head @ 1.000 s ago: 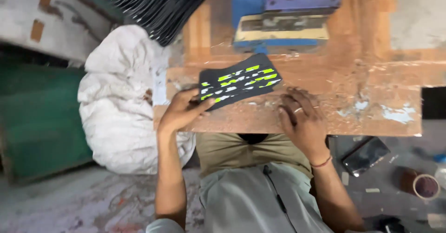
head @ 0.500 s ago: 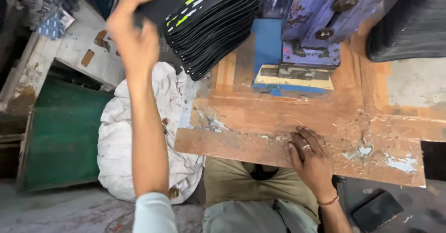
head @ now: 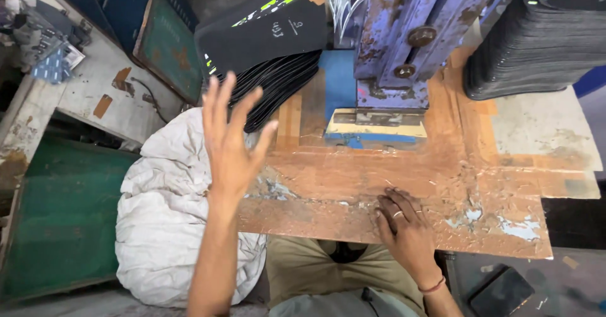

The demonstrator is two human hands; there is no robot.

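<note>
Your left hand (head: 230, 143) is raised over the bench's (head: 410, 184) left edge, fingers spread and holding nothing, just short of the stack of black sheets with green stripes (head: 265, 39) at the far left corner. Your right hand (head: 407, 228) lies flat on the near edge, fingers loose, before the blue press (head: 410, 33)

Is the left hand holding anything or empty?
Empty: the left hand is raised with fingers spread, apart from the black sheet stack.
</note>
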